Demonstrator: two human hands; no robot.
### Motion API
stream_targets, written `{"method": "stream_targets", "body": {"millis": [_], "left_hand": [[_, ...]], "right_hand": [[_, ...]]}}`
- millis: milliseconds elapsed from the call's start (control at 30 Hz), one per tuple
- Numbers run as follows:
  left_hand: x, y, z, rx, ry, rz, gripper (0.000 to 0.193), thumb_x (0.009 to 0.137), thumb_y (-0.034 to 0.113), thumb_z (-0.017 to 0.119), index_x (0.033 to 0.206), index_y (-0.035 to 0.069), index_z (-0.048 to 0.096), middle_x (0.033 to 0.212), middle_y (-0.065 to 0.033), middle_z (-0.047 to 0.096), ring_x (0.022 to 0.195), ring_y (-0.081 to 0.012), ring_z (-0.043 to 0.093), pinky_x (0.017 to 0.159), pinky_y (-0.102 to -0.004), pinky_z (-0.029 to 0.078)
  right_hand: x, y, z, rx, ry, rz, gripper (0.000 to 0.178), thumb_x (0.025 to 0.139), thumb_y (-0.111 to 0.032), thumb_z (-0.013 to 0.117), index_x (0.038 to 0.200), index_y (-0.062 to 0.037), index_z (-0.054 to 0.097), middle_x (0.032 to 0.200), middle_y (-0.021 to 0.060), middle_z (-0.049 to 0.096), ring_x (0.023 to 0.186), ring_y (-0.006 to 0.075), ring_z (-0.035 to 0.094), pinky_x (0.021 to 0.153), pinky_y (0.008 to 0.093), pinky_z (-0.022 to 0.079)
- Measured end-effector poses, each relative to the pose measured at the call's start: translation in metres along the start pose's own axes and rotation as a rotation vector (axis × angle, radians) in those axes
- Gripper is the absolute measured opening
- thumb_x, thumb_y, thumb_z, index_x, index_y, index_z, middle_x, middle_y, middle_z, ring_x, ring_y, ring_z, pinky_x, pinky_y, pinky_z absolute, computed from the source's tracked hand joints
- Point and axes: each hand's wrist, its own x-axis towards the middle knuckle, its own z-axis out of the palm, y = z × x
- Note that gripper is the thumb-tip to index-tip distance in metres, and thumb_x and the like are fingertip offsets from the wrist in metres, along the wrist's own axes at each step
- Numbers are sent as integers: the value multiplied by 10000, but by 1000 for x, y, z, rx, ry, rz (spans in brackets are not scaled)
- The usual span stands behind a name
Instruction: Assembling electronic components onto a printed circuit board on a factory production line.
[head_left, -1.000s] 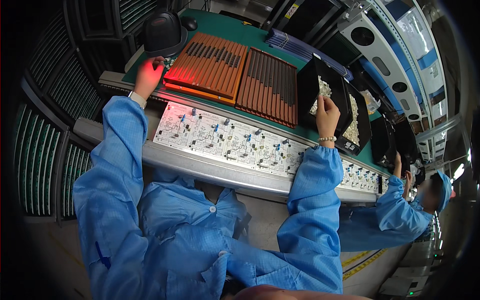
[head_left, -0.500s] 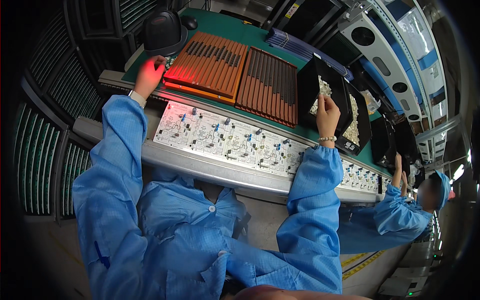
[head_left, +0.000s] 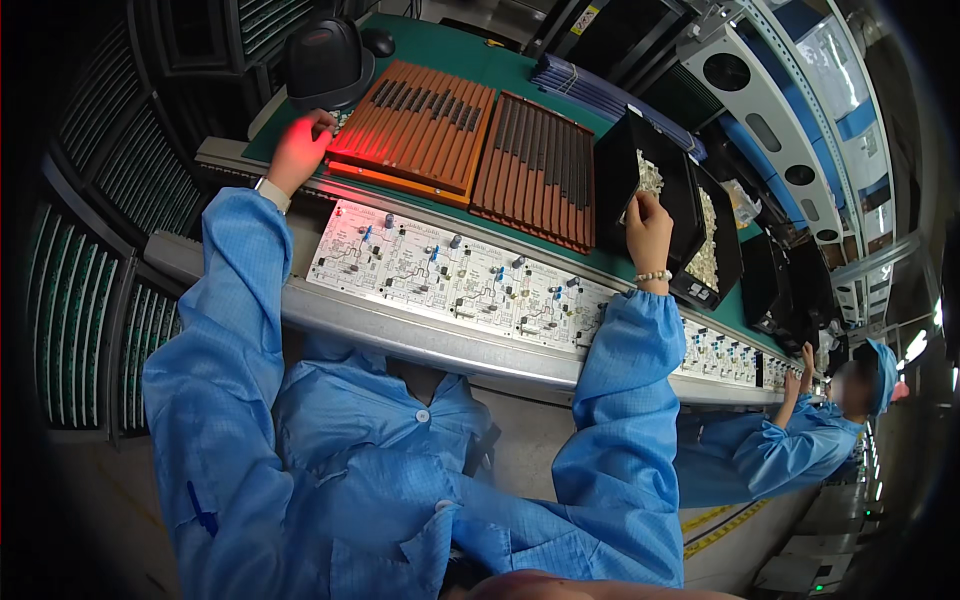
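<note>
My left hand, lit red, is at the near left corner of an orange component tray. Its fingers are curled together beside some small pale parts; what they hold, if anything, is hidden. At the near side of a black bin, my right hand has its fingers pinched, and I cannot make out anything in them. Small white parts lie in that bin just beyond the fingertips. Below both hands, a row of white circuit boards with blue and dark components lies along the metal rail.
A brown tray of dark parts sits beside the orange one. A black scanner stand and mouse are behind. Another black bin stands at right. A co-worker in blue works farther right; board racks stand at left.
My right hand has drawn slightly left and nearer to me. My left hand has barely shifted. The co-worker's hands have moved, one of them down toward the boards on the rail.
</note>
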Motion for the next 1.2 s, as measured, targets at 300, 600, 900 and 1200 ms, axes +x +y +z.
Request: {"method": "stream_targets", "body": {"millis": [300,600,900,1200], "left_hand": [[3,0,2,6,-28,-50,123,885,41,567,1001,20,602,805,-50,613,774,-137,599,721,-278,488],[1,0,0,-6,-26,-9,129,887,33,561,1010,21,598,813,-54,598,778,-136,583,727,-273,483],[0,3,0,-15,-28,-38,131,883,33,562,1009,20,598,820,-58,603,788,-144,588,738,-283,486],[1,5,-2,-16,-31,-12,128,878,49,568,998,20,602,816,-56,612,787,-145,593,729,-284,486]], "right_hand": [[0,6,1,-22,-27,8,151,889,-101,629,984,8,671,714,139,673,622,228,657,585,327,485],[-1,-2,2,-6,-11,0,175,919,-108,609,1028,13,670,724,116,668,600,165,615,571,302,461],[0,-3,-1,44,-42,1,171,925,-116,603,1021,16,654,706,146,657,587,233,632,551,332,457],[0,-1,-6,68,-83,2,179,925,-111,610,1042,17,653,699,117,657,588,182,623,556,309,459]]}}
